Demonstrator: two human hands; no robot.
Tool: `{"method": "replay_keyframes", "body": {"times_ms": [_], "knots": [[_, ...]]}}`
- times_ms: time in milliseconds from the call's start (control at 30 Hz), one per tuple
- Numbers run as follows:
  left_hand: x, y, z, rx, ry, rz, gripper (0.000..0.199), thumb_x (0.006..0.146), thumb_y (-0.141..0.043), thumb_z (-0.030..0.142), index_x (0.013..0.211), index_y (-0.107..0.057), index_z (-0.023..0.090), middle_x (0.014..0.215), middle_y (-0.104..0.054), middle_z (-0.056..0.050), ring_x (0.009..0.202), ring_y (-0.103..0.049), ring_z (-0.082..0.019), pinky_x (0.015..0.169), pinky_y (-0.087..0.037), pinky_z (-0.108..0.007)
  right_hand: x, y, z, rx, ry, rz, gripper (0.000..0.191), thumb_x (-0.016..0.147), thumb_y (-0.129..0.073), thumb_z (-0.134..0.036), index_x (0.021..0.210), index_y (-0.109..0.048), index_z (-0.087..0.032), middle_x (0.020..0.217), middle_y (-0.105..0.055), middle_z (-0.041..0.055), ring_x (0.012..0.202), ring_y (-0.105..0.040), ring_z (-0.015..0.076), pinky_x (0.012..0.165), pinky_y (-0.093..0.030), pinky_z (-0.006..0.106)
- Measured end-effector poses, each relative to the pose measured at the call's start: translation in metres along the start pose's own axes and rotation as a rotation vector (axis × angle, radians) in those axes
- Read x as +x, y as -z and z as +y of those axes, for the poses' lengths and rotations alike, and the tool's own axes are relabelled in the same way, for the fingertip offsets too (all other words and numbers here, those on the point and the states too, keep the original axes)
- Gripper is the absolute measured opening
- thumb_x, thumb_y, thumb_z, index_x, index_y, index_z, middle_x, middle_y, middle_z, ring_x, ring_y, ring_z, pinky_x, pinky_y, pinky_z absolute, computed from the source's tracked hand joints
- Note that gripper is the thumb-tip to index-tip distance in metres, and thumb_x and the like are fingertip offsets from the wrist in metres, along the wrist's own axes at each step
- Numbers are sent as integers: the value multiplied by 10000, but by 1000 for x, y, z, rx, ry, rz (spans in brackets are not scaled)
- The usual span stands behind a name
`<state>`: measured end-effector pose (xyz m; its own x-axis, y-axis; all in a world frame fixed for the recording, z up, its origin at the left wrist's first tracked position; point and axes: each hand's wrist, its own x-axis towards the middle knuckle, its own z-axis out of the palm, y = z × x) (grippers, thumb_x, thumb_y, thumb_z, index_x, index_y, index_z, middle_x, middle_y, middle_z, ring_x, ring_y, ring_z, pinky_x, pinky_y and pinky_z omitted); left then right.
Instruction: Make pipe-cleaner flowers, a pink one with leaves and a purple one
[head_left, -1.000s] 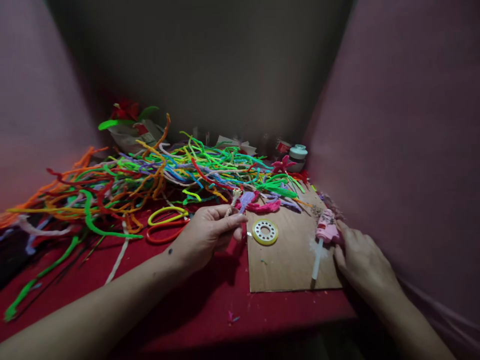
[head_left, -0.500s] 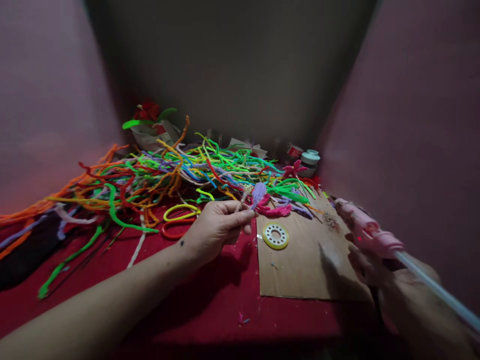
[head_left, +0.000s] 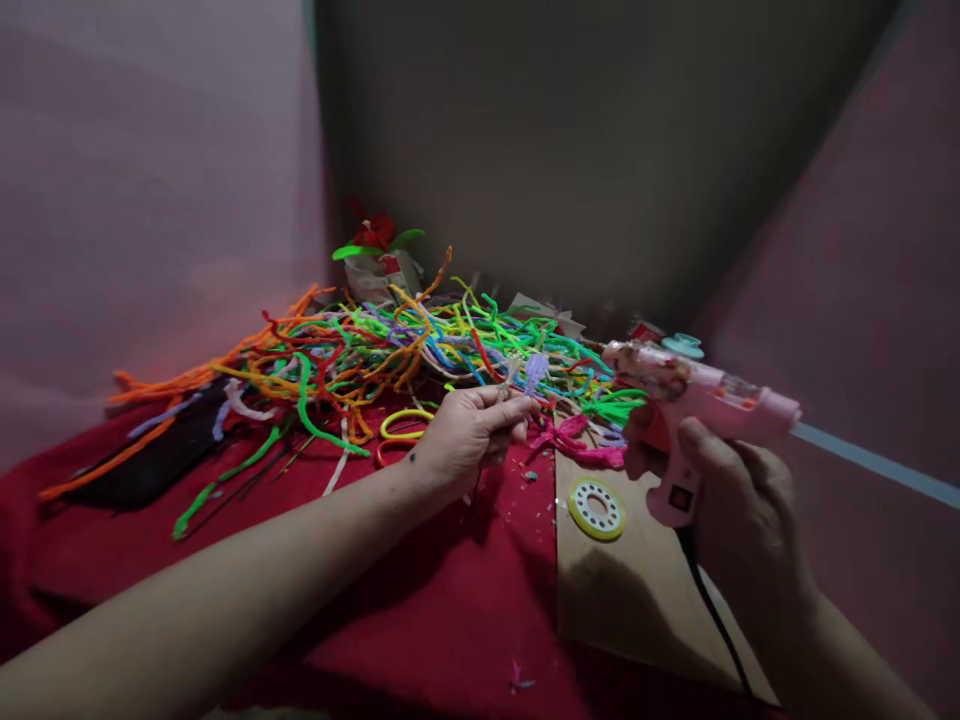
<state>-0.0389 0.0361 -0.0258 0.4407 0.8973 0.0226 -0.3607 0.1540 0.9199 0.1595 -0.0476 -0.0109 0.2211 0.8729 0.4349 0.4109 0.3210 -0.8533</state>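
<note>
My left hand (head_left: 476,435), above the red cloth, pinches a small purple pipe-cleaner petal (head_left: 535,373). A pale twisted piece (head_left: 514,368) stands beside the petal at the same fingertips; how the two join is hidden. My right hand (head_left: 750,500) is wrapped around the handle of a pink glue gun (head_left: 675,380), fingers at its orange trigger. The gun's nozzle points left toward the petal, apart from it. A clear glue stick (head_left: 870,455) sticks out of its back, and a black cord (head_left: 712,595) hangs from the grip.
A heap of colourful pipe cleaners (head_left: 405,340) spreads behind my hands. Scissors (head_left: 405,425) with yellow and red handles lie by my left wrist. A tape roll (head_left: 597,508) rests on a cardboard sheet (head_left: 622,590), near pink pipe-cleaner pieces (head_left: 585,442). A red flower (head_left: 373,232) stands at the back.
My right hand has raised the glue gun and brought it left, closer to the petal, with its nozzle turned leftward. The view has shifted; my left hand keeps its pinch.
</note>
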Motion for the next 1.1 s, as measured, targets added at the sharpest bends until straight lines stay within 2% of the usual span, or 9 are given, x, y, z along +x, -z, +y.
{"method": "replay_keyframes", "body": {"times_ms": [100,233,300,433,600,767,933,1000,1100], "knots": [[2,2,0,16,2,14,213,731,-699,308,734,-628,107,557,-528,30,358,-237,9,377,-111,-188,-7,-14,1,2,-59,49,261,797,-562,-462,726,-639,-222,646,-652,44,529,-561,174,440,-436,281],[1,1,1,55,37,43,199,736,-689,291,709,-613,109,554,-516,34,357,-239,10,376,-109,-184,-16,-25,6,25,-64,3,202,761,-613,-444,759,-636,-244,559,-614,17,409,-479,153,342,-357,277],[1,1,0,73,49,43,208,741,-686,297,699,-601,112,553,-508,36,359,-239,9,375,-107,-183,-17,-25,9,42,-64,-21,209,763,-617,-454,764,-637,-246,557,-605,17,418,-482,155,342,-357,276],[2,3,-4,87,44,20,227,762,-668,305,673,-570,121,544,-495,36,368,-236,6,382,-113,-178,-17,-23,14,69,-74,-64,226,778,-617,-453,820,-656,-234,706,-672,57,536,-568,182,398,-413,283],[3,5,-7,108,35,4,262,773,-658,322,639,-544,128,490,-427,57,370,-226,3,386,-110,-174,-20,-21,14,44,-62,-49,230,765,-638,-437,882,-677,-242,683,-666,52,533,-587,188,396,-423,279],[2,2,-7,115,39,0,266,749,-681,324,636,-542,127,481,-422,62,363,-230,4,381,-101,-174,-22,-21,16,74,-51,-34,238,782,-632,-391,947,-679,-227,766,-710,63,557,-614,186,377,-419,255],[1,1,-6,124,42,-3,270,752,-678,329,635,-540,129,480,-432,62,356,-240,5,379,-115,-172,-18,-21,16,113,4,-107,334,810,-595,-359,1118,-650,-241,909,-712,65,639,-627,195,541,-504,311],[1,1,-6,128,45,-3,260,756,-674,324,642,-545,129,486,-444,60,356,-246,6,379,-120,-172,-16,-21,14,106,18,-131,349,821,-576,-356,1148,-640,-253,950,-709,64,612,-598,185,552,-497,324],[1,2,-6,140,46,1,245,758,-671,320,655,-556,130,497,-462,56,353,-250,7,379,-122,-174,-16,-21,11,108,44,-157,372,840,-546,-347,1196,-615,-265,1138,-666,74,623,-575,176,533,-476,322]]}}
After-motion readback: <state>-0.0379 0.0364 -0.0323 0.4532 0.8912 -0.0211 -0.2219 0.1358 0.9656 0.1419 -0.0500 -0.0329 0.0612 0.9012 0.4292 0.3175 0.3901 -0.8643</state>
